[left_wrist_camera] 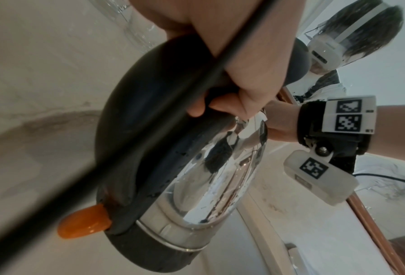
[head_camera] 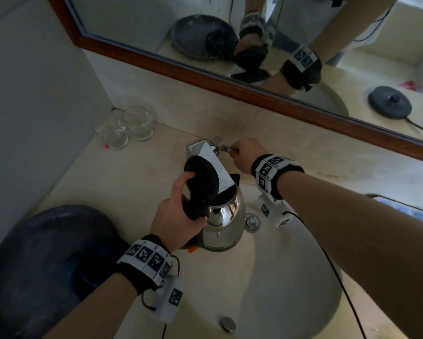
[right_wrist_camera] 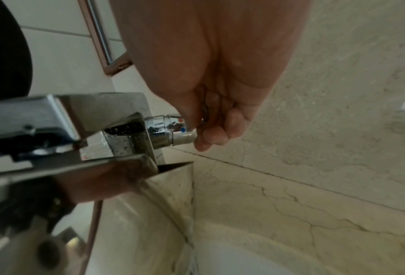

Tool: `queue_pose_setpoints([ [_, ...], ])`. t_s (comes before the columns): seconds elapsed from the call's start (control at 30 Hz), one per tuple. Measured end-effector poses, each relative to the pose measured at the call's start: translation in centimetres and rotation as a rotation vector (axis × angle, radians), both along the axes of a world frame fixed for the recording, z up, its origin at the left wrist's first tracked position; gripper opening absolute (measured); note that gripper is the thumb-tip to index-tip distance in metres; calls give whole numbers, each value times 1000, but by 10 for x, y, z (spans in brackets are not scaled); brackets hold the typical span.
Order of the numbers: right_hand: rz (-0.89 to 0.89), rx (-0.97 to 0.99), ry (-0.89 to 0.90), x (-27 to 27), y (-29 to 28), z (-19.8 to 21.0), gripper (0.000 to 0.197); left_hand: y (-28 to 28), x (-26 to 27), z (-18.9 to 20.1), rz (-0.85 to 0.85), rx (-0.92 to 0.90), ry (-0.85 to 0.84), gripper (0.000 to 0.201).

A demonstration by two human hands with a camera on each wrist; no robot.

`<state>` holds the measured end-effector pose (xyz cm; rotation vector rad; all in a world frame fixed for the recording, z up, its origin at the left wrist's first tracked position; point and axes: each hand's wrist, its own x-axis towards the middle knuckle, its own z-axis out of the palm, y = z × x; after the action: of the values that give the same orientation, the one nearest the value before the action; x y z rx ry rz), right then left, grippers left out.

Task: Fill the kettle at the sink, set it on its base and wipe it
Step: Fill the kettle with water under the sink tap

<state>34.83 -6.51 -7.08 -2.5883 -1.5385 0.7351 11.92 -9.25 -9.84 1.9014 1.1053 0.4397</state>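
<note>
stage: filling, kettle (head_camera: pixel 224 222) under tap (head_camera: pixel 209 162), lid open
left hand (head_camera: pixel 178 216): grips kettle handle
right hand (head_camera: pixel 248 154): pinches tap lever (right_wrist_camera: pixel 181 130)
left: base, wipe

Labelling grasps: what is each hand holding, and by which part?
Left hand grips the kettle by its black handle. Right hand pinches the tap lever at its end.

Place: a bathroom.
Signs: wood-framed mirror (head_camera: pixel 230 86) at twelve o'clock, marble counter (head_camera: pixel 122 177), round basin (head_camera: pixel 291 277), chrome tap (head_camera: pixel 205 152).
</note>
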Motion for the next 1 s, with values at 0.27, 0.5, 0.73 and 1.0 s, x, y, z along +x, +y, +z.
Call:
queue_pose_setpoints([
  [0.27,-14,-1,-1,-1,-1,0,25,2,-3,2,-3,-29,-4,87],
  [0.5,-16,1,9,-1,-1,1,25,2,-3,6,-2,-41,-12,87],
  [0.73,-25,9,13,0,-1,-1,24,6,-4,5,-1,-35,-26,89],
  [1.0,-22,-18,21,0,1,1,23,6,-3,4,-5,-39,-45,89],
])
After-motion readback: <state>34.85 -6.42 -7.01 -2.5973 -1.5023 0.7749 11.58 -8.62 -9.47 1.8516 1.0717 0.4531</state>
